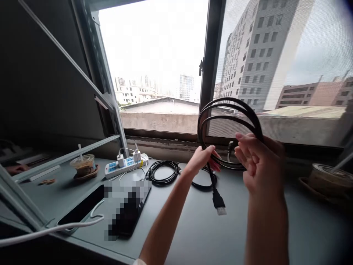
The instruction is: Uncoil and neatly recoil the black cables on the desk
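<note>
Black USB cable [255,119] is hanging in open loops above the desk [190,235], as the head view is showing, spanning the space between two raised hands. The left hand [204,156] is pinching the strands at the loops' left side; the right hand [261,158] is curling around the gathered strands opposite, its exact contact partly hiding behind the fingers. The hands are standing apart, probably so that the loops are staying round and not tangling. Below the left hand, the USB plug [219,202] is dangling on a short tail, seemingly being left out of the bundle. Beyond, one coiled cable [162,182] is lying flat near the power strip [127,163], and a second coil [202,187] is resting partly behind the left hand, both apparently sitting clear of the handling space.
</note>
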The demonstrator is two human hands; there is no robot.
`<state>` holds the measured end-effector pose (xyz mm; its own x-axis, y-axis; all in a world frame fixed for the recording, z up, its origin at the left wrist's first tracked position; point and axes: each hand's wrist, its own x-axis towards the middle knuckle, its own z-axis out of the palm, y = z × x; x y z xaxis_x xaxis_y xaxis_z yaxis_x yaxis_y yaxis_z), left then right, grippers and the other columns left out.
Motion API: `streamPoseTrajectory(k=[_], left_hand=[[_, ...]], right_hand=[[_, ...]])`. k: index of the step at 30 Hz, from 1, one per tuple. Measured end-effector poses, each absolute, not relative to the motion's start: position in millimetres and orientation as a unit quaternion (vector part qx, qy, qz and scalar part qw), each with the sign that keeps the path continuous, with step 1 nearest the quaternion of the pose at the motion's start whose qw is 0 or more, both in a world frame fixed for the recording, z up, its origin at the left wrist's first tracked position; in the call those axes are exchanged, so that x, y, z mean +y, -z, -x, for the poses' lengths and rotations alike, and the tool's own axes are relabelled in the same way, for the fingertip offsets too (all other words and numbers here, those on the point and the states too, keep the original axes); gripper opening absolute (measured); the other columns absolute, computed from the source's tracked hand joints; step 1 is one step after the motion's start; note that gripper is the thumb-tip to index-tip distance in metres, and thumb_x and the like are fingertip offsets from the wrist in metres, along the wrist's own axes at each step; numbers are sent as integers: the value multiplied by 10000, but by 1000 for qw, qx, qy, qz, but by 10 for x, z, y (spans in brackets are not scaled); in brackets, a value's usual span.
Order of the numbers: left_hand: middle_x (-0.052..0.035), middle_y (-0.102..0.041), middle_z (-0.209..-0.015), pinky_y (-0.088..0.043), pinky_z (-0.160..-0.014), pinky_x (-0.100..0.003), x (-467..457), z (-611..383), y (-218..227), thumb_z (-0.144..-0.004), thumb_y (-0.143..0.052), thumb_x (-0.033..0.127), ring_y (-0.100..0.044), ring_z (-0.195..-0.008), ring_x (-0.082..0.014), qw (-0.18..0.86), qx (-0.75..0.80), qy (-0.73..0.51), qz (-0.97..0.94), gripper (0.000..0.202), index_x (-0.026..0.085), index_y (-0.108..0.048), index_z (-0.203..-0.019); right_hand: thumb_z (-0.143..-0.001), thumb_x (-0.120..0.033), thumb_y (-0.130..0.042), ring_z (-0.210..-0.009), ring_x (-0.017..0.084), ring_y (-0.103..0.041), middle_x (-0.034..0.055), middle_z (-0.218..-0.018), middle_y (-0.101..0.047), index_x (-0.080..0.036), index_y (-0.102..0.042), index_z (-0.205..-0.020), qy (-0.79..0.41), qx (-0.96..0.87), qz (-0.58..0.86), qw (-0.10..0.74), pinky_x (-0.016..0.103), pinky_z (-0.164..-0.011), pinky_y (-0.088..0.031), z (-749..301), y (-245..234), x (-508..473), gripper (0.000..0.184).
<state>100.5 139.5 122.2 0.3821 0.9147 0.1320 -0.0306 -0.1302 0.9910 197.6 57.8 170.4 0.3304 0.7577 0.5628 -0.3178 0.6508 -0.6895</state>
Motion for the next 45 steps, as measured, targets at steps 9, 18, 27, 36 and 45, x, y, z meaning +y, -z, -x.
streamPoseTrajectory(k=[9, 18, 27, 36, 45], left_hand=[[-90, -673, -806, -451, -828, -350, 1315, -885, -1320, -855, -406, 483, -624, -777, -193, 613, 224, -317, -688, 439, 150, -684, -786], [59, -434, -480, -417, -590, -224, 1604, -984, -1258, -883, -421, 453, -591, -527, -118, 530, 168, -669, -493, 326, 188, -424, -694], [107, -278, -423, -161, -344, -184, 1519, -590, -1396, -812, -548, 314, -231, -326, -25, 385, 303, -708, -508, 195, 148, -540, -710], [121, -267, -435, -74, -338, -160, 1232, -722, -1255, -675, -725, 370, -169, -348, 1, 541, 278, -592, -528, 338, 166, -456, -681], [103, -182, -390, -34, -329, -186, 851, -739, -411, -855, -353, 605, -119, -305, -14, 693, 293, -490, -441, 506, 189, -353, -565]], right_hand=[[-633, -147, -603, -227, 46, -118, -75, -285, -167, -231, -301, -326, -330, -480, 171, 795, 288, -367, -13, -2057, -1675, 622, 439], [-648, -320, -682, -395, 79, -477, -24, -551, -564, -174, -624, -669, -278, -421, 309, 807, 224, -388, -342, -2052, -1511, 1236, 158], [-713, -353, -686, -713, 157, -573, 90, -1159, -571, -300, -375, -1363, -34, -602, 308, 736, 276, -560, -501, -2009, -1488, 1043, 722], [-795, -430, -590, -385, 61, -390, 4, -778, -647, -233, -624, -1156, -104, -641, 370, 664, 221, -369, -357, -2402, -1174, 1161, 413], [-807, -446, -574, -699, 139, -585, 61, -839, -668, -156, -683, -916, -149, -703, 427, 549, 237, -595, -443, -2448, -454, 1106, 329]])
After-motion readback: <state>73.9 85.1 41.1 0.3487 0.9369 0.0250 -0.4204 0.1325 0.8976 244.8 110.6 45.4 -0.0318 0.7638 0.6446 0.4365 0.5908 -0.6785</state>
